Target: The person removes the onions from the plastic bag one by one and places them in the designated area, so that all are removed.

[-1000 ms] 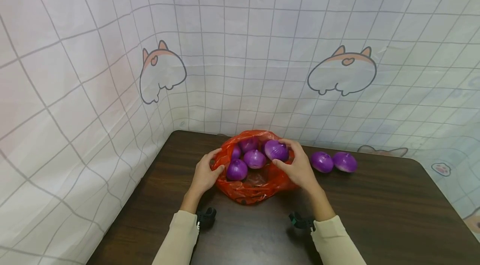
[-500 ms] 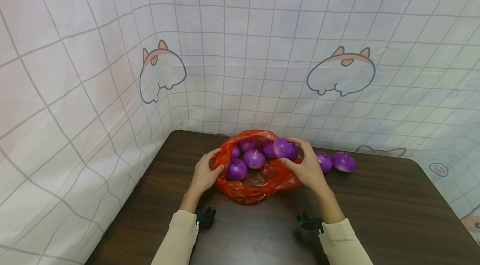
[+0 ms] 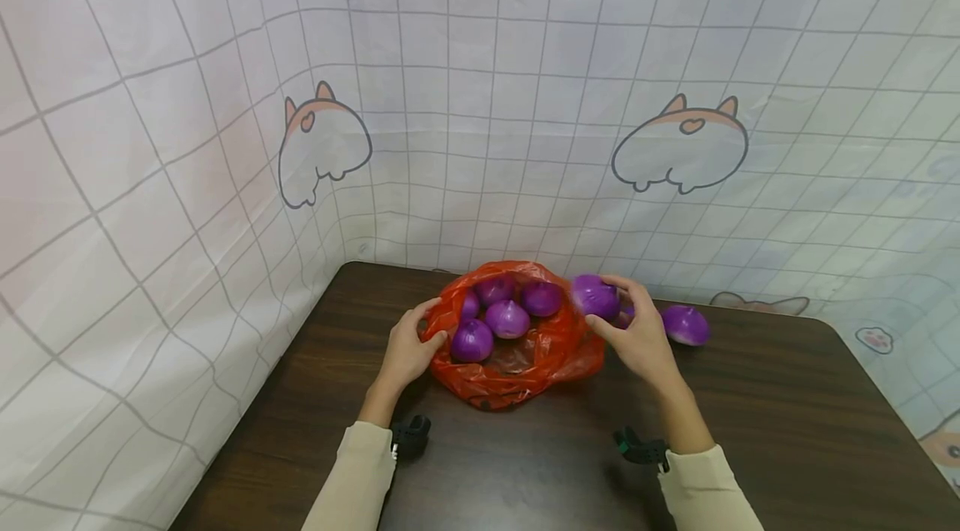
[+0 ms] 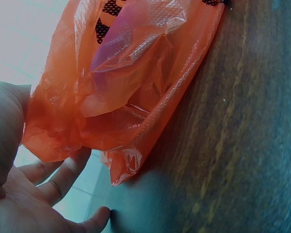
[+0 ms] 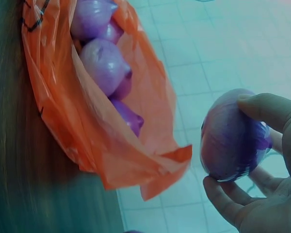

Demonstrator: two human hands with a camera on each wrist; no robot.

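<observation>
A red plastic bag [image 3: 491,388] lies with its mouth wide on the table, and several purple onions [image 3: 507,319] sit inside it. My left hand [image 3: 408,348] pinches the bag's left rim between thumb and fingers; in the left wrist view the thin film [image 4: 63,116] passes between them. My right hand [image 3: 641,335] grips another purple onion [image 5: 233,136] just beyond the bag's right edge, raised off the table. The right wrist view shows fingers and thumb around that onion, apart from the bag's rim [image 5: 169,170].
On the dark wooden table [image 3: 780,414], one loose onion [image 3: 686,325] rests right of my right hand. A second one beside it is mostly hidden behind the hand. A white gridded cloth [image 3: 480,97] hangs along the back and left.
My right hand has lifted the onion out of the bag and carried it rightward past the rim. The left hand stays at the bag's left edge.
</observation>
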